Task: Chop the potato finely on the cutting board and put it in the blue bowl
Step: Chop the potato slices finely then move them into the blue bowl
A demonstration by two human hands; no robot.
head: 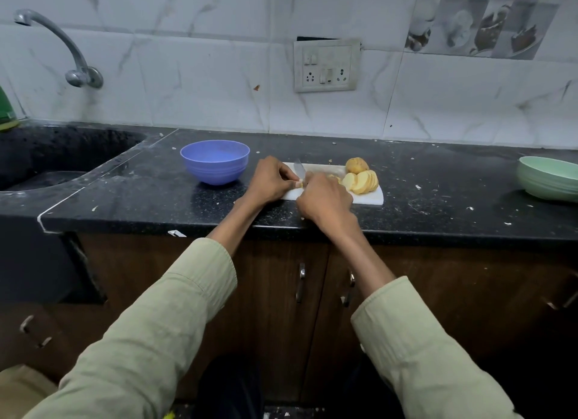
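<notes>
Potato (361, 178), pale yellow and fanned in slices, lies on the cutting board (369, 197); left grip (271, 181) pinches a piece, right grip (325, 200) clasps the knife (299, 168).

My counter (140, 200) is black speckled stone, polished enough to catch a dull sheen, dusted with pale crumbs. The cutting board (372, 196) under my hands looks like smooth white plastic. The blue bowl (215, 162) is matt plastic with fine ridges round its side; the green bowl (545, 178) seems the same sort, though it is cut off at the edge. The knife blade (299, 168) is bright metal, as is the tap (62, 43). Glossy marbled tiles (203, 74) back the wall. My sleeves (150, 340) are soft pale-green cloth, and the cupboard doors (275, 309) are dark wood grain.
</notes>
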